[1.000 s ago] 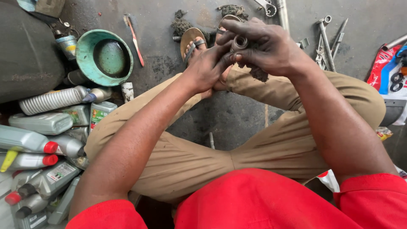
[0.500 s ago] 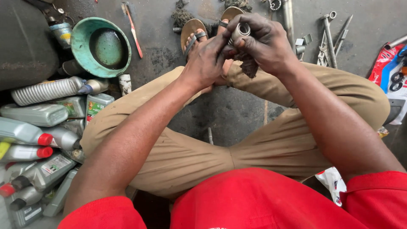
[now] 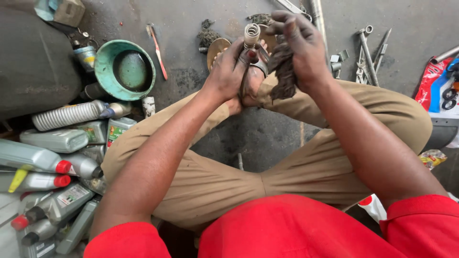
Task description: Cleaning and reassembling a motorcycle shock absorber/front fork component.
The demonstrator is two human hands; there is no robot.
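In the head view, the person is sitting cross-legged on a grimy concrete floor, and both hands are working above the crossed ankles. The left hand is closing around a small ribbed metal part, gripping it low so that its coiled upper end is sticking up clear of the fingers, seemingly to leave that end exposed. The right hand is curling around a dark, greasy rag and pressing it right beside the part, with the rag's loose end hanging down below the palm. A green basin of dark liquid is sitting near the left knee, within easy reach. Grey oil bottles are lying stacked beyond it (several with red caps). Wrenches are lying on the floor past the right knee
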